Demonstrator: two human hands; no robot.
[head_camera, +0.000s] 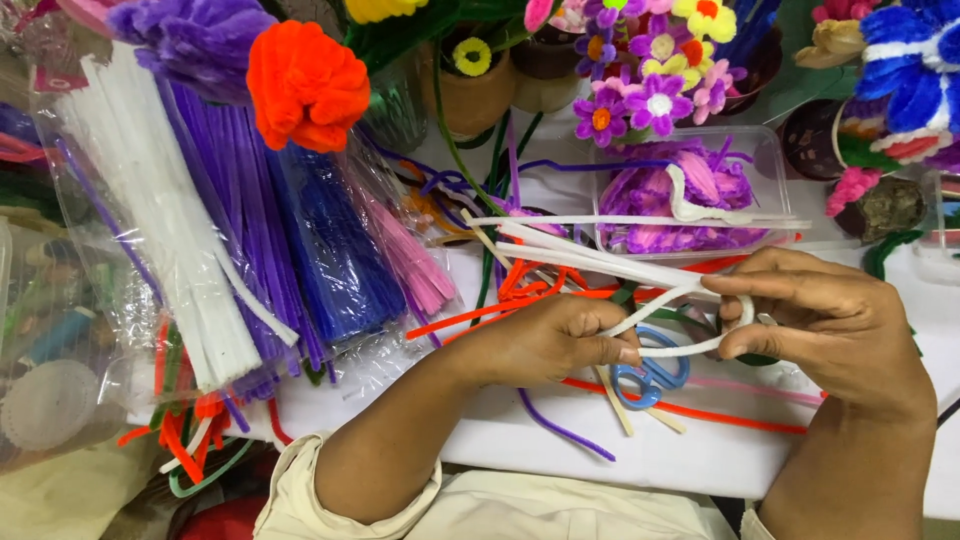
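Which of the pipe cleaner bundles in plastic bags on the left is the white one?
The white bundle is the leftmost of the bagged ones, lying beside the purple bundle; the blue bundle and pink bundle lie further right, nearer the left hand.

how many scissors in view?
1: blue-handled scissors on the white table, below and between the left hand and right hand, which hold a white pipe cleaner. Others may be hidden under the clutter.
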